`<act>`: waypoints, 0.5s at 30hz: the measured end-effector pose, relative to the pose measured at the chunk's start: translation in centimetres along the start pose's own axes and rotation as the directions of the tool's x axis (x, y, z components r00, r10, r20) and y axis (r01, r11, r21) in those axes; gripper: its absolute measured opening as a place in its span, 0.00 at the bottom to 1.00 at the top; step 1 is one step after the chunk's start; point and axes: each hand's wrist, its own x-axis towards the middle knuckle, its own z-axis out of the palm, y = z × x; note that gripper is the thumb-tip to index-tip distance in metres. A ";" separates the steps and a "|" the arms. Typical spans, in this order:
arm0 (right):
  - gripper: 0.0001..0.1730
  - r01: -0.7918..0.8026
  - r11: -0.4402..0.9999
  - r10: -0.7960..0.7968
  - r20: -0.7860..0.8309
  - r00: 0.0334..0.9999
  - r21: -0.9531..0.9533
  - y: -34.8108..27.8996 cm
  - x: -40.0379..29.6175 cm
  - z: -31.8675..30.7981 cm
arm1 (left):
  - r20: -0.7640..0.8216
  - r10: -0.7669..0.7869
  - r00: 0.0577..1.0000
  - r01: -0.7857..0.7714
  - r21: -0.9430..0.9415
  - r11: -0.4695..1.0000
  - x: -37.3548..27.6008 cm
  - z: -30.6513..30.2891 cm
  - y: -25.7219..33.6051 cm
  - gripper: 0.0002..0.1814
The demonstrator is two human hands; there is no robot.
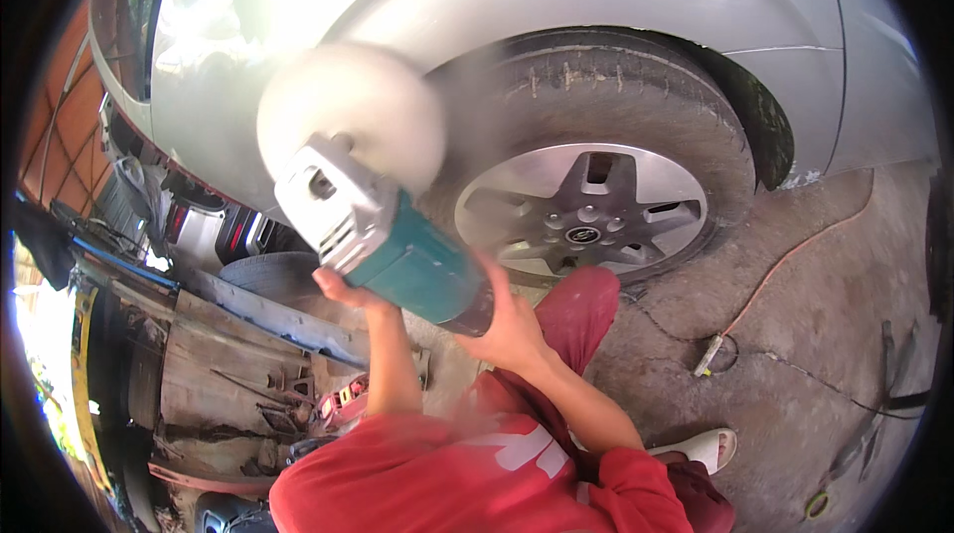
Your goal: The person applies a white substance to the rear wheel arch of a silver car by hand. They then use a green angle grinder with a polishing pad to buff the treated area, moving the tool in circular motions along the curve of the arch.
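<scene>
A teal-bodied electric angle polisher with a silver metal gear head is held in both my hands. My left hand supports it from below near the gear head, the thumb showing at the side. Around the dark rear end of the body, my right hand is closed. The pale round pad is blurred, as if spinning, in front of the silver car body panel left of the wheel arch. Whether the pad touches the paint is hard to tell. Beside the tool is the dusty tire with its alloy wheel.
An orange cord runs over the concrete floor to a power strip, with dark cable near it. To the left lie a loose tire, a long metal panel and assorted parts. A green tape ring lies at lower right.
</scene>
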 end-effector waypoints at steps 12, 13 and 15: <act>0.66 0.156 0.987 -0.155 -0.568 0.808 -0.048 1.7 -1.8 -0.6 | 0.767 -0.088 0.636 -0.182 0.260 0.948 0.8 16.7 2.5 0.41; 0.65 0.148 0.989 -0.126 -0.556 0.821 -0.006 1.8 -2.0 -0.6 | 0.718 -0.064 0.693 -0.146 0.228 0.963 0.7 16.3 2.4 0.43; 0.64 0.127 0.991 -0.086 -0.505 0.859 0.047 2.0 -2.2 -0.4 | 0.596 -0.055 0.801 0.003 0.088 0.996 -0.2 12.7 1.2 0.48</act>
